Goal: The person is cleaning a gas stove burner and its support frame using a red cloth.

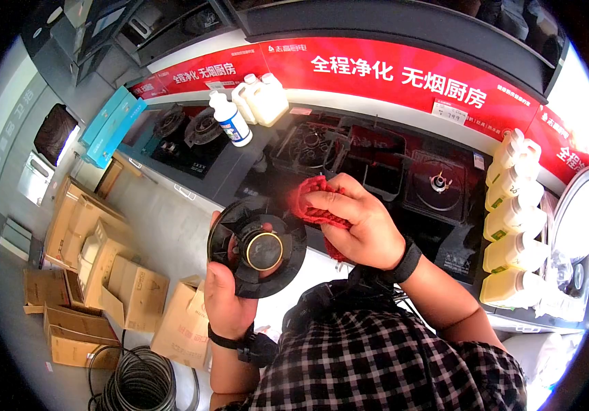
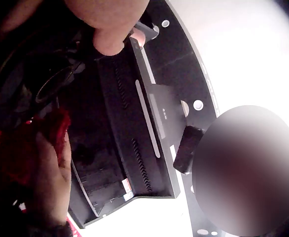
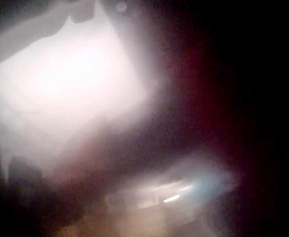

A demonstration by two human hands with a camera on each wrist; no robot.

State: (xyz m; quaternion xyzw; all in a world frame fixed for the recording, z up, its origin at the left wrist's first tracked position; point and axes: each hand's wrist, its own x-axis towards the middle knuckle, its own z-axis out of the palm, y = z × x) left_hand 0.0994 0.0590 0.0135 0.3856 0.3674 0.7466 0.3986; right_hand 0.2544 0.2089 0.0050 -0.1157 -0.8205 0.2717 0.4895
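My left hand (image 1: 229, 301) grips the edge of a round black gas-hob pan support (image 1: 291, 264), which has projecting prongs and a brass-coloured ring at its middle. It is held up in front of my body and tilted. In my right hand (image 1: 363, 222) is a bunched red cloth (image 1: 316, 195), close beside the support's right edge. From the left wrist view, the left thumb (image 2: 110, 42) shows above, and the right hand (image 2: 53, 182) with the red cloth (image 2: 58, 131) is below the dark support. The right wrist view is dark and blurred.
Behind the hands runs a black glass hob with a bare burner (image 1: 439, 181). A white bottle (image 1: 231, 122) and pale jugs (image 1: 267, 99) stand at the back. Several yellow-filled jugs (image 1: 513, 253) line the right. Cardboard boxes (image 1: 137, 291) and a coiled black hose (image 1: 140, 380) lie left.
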